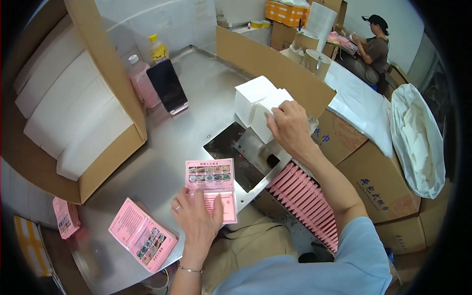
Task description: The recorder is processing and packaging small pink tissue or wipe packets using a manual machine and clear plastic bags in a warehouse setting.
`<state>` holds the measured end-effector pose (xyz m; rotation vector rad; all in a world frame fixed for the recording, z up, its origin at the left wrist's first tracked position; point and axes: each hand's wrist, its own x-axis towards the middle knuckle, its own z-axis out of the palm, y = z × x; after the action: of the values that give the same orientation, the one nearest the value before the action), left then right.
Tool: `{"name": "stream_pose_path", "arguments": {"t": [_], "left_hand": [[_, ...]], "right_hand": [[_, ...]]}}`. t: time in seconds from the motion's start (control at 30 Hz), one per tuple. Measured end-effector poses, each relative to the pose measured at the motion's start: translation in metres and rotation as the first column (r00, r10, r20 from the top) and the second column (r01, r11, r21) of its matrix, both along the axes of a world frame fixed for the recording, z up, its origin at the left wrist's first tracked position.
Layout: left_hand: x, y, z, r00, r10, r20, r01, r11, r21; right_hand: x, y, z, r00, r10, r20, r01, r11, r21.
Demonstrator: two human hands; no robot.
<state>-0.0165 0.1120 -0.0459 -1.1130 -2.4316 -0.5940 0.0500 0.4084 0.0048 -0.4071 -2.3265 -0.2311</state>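
Note:
My left hand (197, 220) lies over a pink printed tissue sleeve (210, 176) at the table's near edge, fingers spread on its lower half. Small food pictures fill the sleeve's upper half. Farther right, my right hand (290, 129) bends its fingers over a stack of folded white tissues (268, 110). Beneath them a metal chute sits beside a dark rectangular opening (225, 146) in the steel table (162, 132). A pile of pink sleeves (142, 235) rests left of my left hand, and a smaller pile (66, 217) lies farther left.
An open carton (110, 69) of white tissue blocks stands at the left. Behind the table are a phone on a stand (167, 86) and two bottles. A row of pink packs (307, 204) runs below my right forearm. Cartons (378, 182) line the right; another person (376, 49) sits beyond.

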Motion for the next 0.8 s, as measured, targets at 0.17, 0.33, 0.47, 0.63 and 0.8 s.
{"name": "stream_pose_path", "arguments": {"t": [0.17,0.33,0.47,0.63,0.8], "left_hand": [[-0.005,-0.001,-0.001,0.999,-0.009,0.051,0.011,0.998,-0.056],[-0.005,-0.001,-0.007,0.999,-0.033,0.024,0.034,0.999,-0.020],[-0.004,-0.002,-0.007,0.998,-0.047,0.035,0.047,0.999,-0.006],[-0.002,-0.003,-0.004,1.000,-0.006,-0.003,0.006,1.000,0.005],[-0.003,-0.002,-0.008,0.996,-0.077,0.043,0.077,0.997,0.000]], "right_hand": [[0.001,0.009,-0.003,0.999,0.041,-0.030,-0.045,0.986,-0.159],[0.003,0.004,-0.002,0.992,0.077,-0.095,-0.097,0.969,-0.229],[0.002,0.004,0.003,0.999,0.030,-0.029,-0.036,0.974,-0.225],[0.005,0.008,-0.001,0.999,0.041,-0.007,-0.041,0.965,-0.259],[-0.020,0.013,0.006,0.957,0.099,-0.274,-0.105,0.994,-0.009]]}}
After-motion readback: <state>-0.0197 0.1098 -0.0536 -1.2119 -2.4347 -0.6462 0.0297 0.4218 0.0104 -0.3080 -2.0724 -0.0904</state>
